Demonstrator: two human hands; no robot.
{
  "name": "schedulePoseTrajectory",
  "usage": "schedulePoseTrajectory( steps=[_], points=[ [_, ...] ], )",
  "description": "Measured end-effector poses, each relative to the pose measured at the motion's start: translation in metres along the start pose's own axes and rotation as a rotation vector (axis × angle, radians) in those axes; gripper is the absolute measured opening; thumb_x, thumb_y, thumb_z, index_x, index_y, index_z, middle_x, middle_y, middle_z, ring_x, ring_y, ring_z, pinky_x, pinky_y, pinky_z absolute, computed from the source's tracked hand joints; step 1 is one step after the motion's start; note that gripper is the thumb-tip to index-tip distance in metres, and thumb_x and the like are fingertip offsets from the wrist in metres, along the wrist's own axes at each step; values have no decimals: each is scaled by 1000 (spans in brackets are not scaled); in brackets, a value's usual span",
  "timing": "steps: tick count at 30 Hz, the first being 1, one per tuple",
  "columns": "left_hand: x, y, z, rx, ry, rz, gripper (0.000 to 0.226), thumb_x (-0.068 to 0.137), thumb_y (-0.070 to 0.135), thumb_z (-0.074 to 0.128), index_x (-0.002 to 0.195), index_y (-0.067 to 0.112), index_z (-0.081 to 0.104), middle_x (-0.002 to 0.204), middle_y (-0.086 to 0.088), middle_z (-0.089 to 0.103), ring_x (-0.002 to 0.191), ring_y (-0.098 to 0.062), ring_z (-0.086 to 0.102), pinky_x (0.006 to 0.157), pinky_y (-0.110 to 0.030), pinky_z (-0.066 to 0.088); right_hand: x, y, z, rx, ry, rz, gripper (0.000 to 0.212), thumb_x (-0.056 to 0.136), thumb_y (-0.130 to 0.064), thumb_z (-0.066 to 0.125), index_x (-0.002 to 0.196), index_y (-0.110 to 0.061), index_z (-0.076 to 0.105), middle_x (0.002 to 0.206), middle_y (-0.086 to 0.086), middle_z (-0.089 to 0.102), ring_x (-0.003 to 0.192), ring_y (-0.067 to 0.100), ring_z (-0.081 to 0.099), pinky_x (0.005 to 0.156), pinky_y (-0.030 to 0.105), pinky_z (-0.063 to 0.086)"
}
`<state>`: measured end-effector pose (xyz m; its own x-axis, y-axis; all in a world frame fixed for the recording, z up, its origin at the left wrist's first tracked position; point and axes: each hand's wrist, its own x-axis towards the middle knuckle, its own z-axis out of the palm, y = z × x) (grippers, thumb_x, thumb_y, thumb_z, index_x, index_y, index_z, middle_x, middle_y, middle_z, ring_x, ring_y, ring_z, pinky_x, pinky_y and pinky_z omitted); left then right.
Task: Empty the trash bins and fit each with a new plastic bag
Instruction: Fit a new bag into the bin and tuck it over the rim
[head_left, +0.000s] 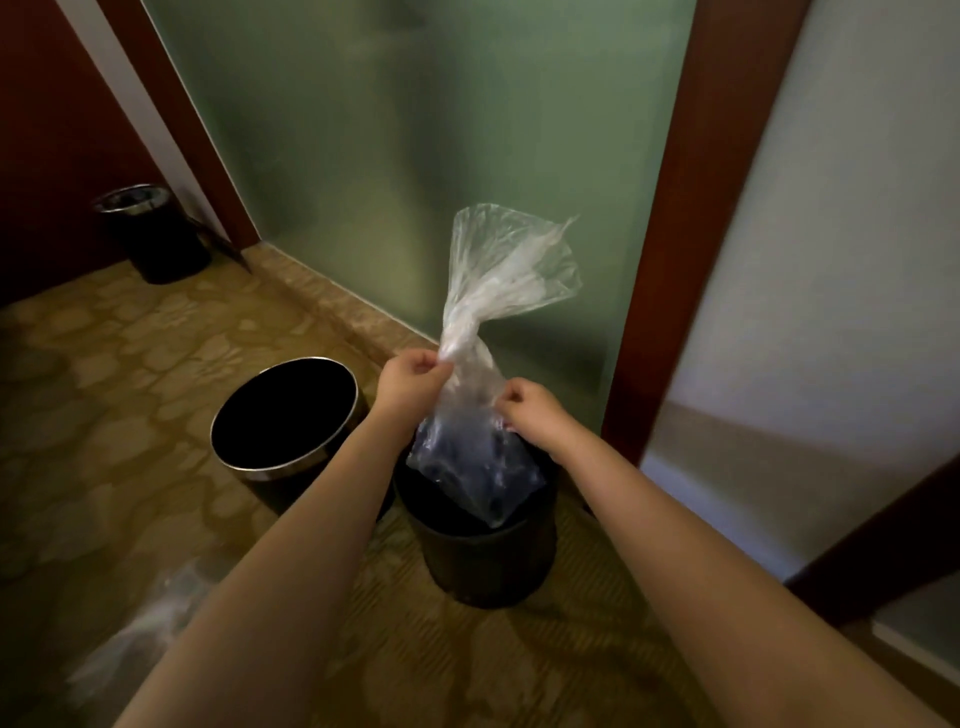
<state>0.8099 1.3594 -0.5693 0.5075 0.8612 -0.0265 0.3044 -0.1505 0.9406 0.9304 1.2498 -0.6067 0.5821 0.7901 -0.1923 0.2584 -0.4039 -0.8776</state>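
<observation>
Head view: your left hand (410, 382) pinches the twisted neck of a clear, crinkled plastic bag (506, 291). Your right hand (530, 410) grips its side just below, fingers curled on the film. The bag's lower end hangs in the mouth of a round black trash bin (488, 561) on the brown patterned carpet (104, 395), and its top flares above your hands. Just to the left stands a second round black bin with a shiny metal rim (291, 462). A third black metal-rimmed bin (156, 244) sits well apart by the dark red wall. A frosted green glass panel (389, 156) stands behind.
</observation>
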Motion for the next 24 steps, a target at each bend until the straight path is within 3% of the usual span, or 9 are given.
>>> schedulePoseTrajectory(
  steps=[3,8,11,14,16,18,20,22,24],
  points=[
    [0,-39,13,-41,-22,-18,16,83,15,69,69,20,65,75,-6,65,73,-22,60,78,-43,54,-2,29,9,-137,10,-6,8,91,-28,60,86,-22,58,90,1,63,86,19,60,75,32,45],
    [-11,-72,29,-118,-88,-43,11,87,16,68,76,19,69,80,-6,69,81,-21,64,81,-40,54,0,52,20,-305,-14,-116,25,86,-37,67,105,-25,57,107,-4,64,99,18,58,89,35,48],
    [-17,-83,31,-93,-89,-11,10,86,16,68,77,20,71,77,-3,69,77,-18,64,75,-35,53,3,49,20,-245,43,-149,9,86,-28,69,88,-23,62,92,-3,66,89,17,60,82,32,49],
    [-17,-95,19,24,19,-11,11,86,18,68,75,19,68,70,-1,66,69,-15,60,70,-33,51,4,52,8,-321,215,-138,16,90,-24,63,73,-24,60,80,-3,64,81,17,59,73,29,46],
    [-15,-101,6,40,104,-47,15,87,21,66,72,17,66,70,-4,65,68,-18,60,69,-34,51,5,62,-2,-307,329,-76,15,89,-24,60,74,-21,62,79,-2,64,83,21,62,70,29,44],
    [-14,-103,-3,9,147,-86,17,87,23,65,71,16,65,71,-6,65,69,-19,60,68,-35,51,5,68,-6,-245,329,-48,8,88,-23,64,85,-16,66,85,-3,63,89,21,62,74,31,45],
    [-14,-101,-7,-16,75,-94,15,86,20,66,71,16,63,72,-7,64,72,-21,61,71,-38,52,4,60,-3,-129,218,-31,24,83,-22,72,105,-14,65,97,-2,62,92,18,60,82,34,49],
    [-16,-97,-4,9,-99,-63,11,86,15,68,75,13,64,75,-8,65,77,-23,62,79,-41,53,3,47,2,67,91,-13,42,77,-20,80,114,-17,62,107,-1,64,97,17,61,89,32,49],
    [-18,-96,1,255,-263,-16,7,85,13,69,84,7,65,84,-10,67,84,-22,64,82,-37,52,3,37,4,171,-10,-19,41,74,-18,82,112,-16,65,107,-1,68,100,16,63,96,33,48]
  ],
)
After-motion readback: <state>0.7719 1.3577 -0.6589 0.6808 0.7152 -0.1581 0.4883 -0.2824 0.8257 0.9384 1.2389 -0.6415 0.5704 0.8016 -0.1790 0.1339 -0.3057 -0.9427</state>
